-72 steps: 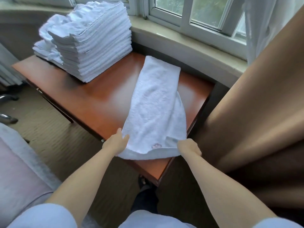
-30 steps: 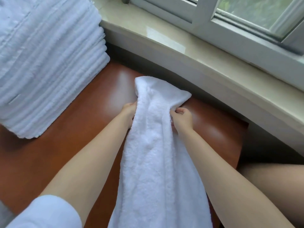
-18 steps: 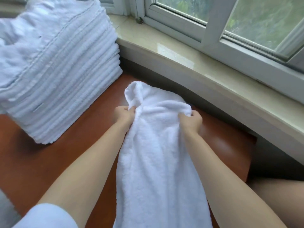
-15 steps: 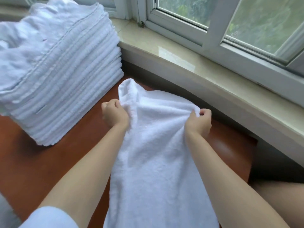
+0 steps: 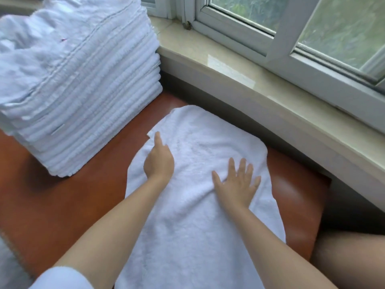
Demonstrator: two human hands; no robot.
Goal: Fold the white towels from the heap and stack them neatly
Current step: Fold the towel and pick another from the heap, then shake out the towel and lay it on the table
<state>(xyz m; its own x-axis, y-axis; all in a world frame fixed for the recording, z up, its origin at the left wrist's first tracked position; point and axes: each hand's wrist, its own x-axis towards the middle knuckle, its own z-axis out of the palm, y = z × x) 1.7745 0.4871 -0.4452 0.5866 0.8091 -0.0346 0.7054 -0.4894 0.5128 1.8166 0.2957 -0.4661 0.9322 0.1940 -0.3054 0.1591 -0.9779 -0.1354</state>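
Note:
A white towel (image 5: 200, 138) lies folded lengthwise on the reddish-brown table (image 5: 68, 197), its far end near the window wall. My right hand (image 5: 235, 184) lies flat on it with fingers spread. My left hand (image 5: 159, 161) rests on the towel's left side, one finger pointing toward the far left corner, the other fingers tucked under. To the left stands a tall stack of folded white towels (image 5: 87, 113) with rumpled towels on top of it.
A pale stone window sill (image 5: 260, 84) and white window frame (image 5: 281, 34) run along the far side. A tan curtain (image 5: 350, 259) hangs at the lower right beside the table's right edge.
Both hands carried the near end of the towel to the far end, let it go, and now lie on the doubled towel; the right hand has opened flat.

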